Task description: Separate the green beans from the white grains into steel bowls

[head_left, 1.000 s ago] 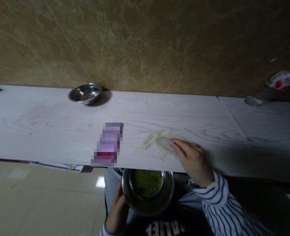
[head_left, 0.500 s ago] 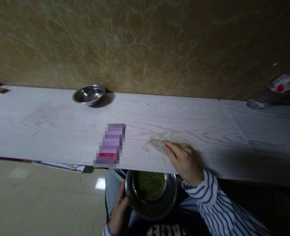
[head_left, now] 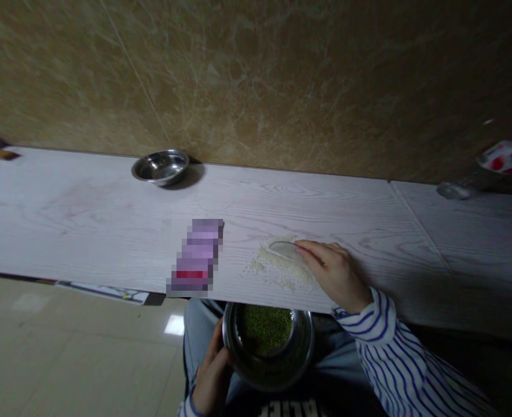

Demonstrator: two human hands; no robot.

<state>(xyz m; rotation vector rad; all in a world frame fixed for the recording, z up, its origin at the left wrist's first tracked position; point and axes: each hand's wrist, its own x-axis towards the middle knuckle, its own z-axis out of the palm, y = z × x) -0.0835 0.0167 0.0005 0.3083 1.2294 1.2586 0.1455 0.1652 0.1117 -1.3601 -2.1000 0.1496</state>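
Note:
In the head view, my right hand (head_left: 336,272) pinches a thin, translucent plastic piece with a rounded edge (head_left: 283,250) and holds it over a pile of white rice grains (head_left: 288,269) on the table. Some grains lie scattered around it toward the front edge. Below that edge, my left hand (head_left: 212,368) grips the left rim of a steel bowl (head_left: 277,379). Green mung beans (head_left: 262,330) lie inside this bowl, which sits at my lap. Its far rim passes under the table edge.
The pale wooden table (head_left: 95,231) runs along a marbled wall (head_left: 256,87). A smaller steel bowl (head_left: 163,168) stands near the wall. Left of the rice lies a blurred-out purple rectangular object (head_left: 198,252). A clear plastic bottle (head_left: 477,176) lies at the far right.
My right hand has moved slightly right with the plastic piece, and more of the rice shows in front of it. My left hand stays on the bowl. The view has shifted a little.

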